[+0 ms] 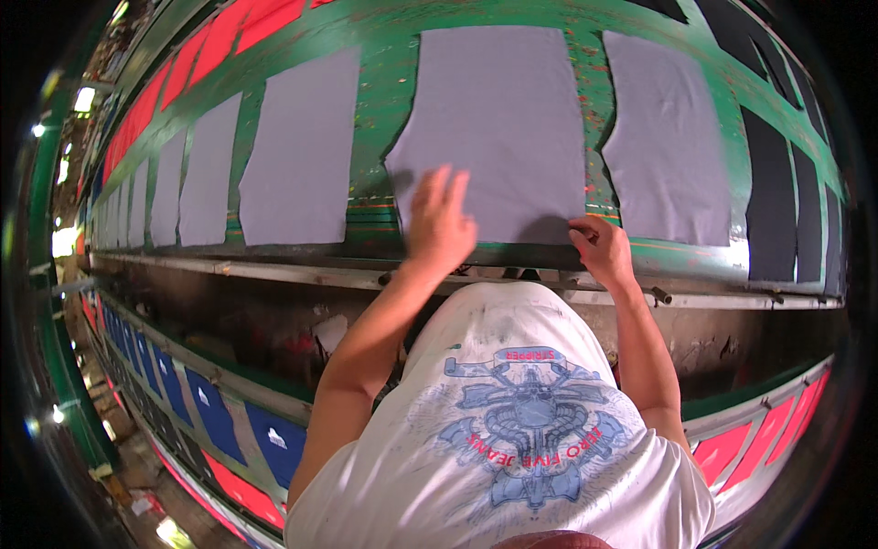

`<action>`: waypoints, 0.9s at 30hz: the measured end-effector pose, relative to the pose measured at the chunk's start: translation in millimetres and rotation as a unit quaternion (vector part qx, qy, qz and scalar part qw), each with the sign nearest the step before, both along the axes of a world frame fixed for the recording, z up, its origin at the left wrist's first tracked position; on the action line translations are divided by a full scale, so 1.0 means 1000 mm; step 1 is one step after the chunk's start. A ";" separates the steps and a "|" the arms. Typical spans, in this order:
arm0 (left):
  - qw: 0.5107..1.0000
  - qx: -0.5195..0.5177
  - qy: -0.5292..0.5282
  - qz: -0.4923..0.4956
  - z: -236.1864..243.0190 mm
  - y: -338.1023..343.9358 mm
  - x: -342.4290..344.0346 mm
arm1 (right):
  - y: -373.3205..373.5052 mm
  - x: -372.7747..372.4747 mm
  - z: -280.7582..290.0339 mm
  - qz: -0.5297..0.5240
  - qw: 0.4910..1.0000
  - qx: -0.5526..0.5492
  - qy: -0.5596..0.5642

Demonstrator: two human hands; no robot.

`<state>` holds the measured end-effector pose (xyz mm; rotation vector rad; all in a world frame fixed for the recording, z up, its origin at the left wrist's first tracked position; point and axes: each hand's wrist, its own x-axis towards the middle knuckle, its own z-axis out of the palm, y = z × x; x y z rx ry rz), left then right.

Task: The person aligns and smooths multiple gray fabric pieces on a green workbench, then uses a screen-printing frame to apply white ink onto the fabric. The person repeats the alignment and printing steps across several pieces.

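A worker's right hand appears to pinch the near right corner of a grey fabric panel, the open left hand over its left side, light outward strokes likely best for keeping it flat on the green table between 2 neighbouring panels.

Grey panel of smooth, matt cloth; glossy, flecked green tabletop.

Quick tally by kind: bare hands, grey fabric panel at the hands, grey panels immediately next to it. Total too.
Bare hands: 2 (left hand, right hand)
Grey fabric panel at the hands: 1
Adjacent grey panels: 2 (left neighbour, right neighbour)
Total: 5
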<state>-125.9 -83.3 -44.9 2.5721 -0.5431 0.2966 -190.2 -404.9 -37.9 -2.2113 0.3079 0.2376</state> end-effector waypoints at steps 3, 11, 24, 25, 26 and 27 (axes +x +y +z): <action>0.995 -0.050 -0.008 -0.089 -0.012 -0.064 0.029 | 0.003 0.001 -0.004 -0.014 1.000 0.000 0.001; 0.992 0.094 0.057 0.068 -0.038 -0.077 0.072 | 0.000 -0.001 -0.012 -0.032 0.996 0.079 0.008; 0.964 0.128 0.122 0.197 -0.002 0.040 -0.011 | -0.004 -0.002 -0.010 -0.018 0.999 0.044 0.008; 0.966 0.104 0.102 0.215 0.002 0.053 -0.010 | -0.003 -0.003 -0.010 -0.024 0.999 0.040 0.002; 0.956 0.110 0.132 0.237 0.005 0.064 -0.009 | -0.002 -0.004 -0.010 -0.029 0.999 0.034 -0.001; 0.947 0.118 0.147 0.259 0.008 0.074 -0.008 | -0.001 -0.005 -0.010 -0.036 0.999 0.030 0.001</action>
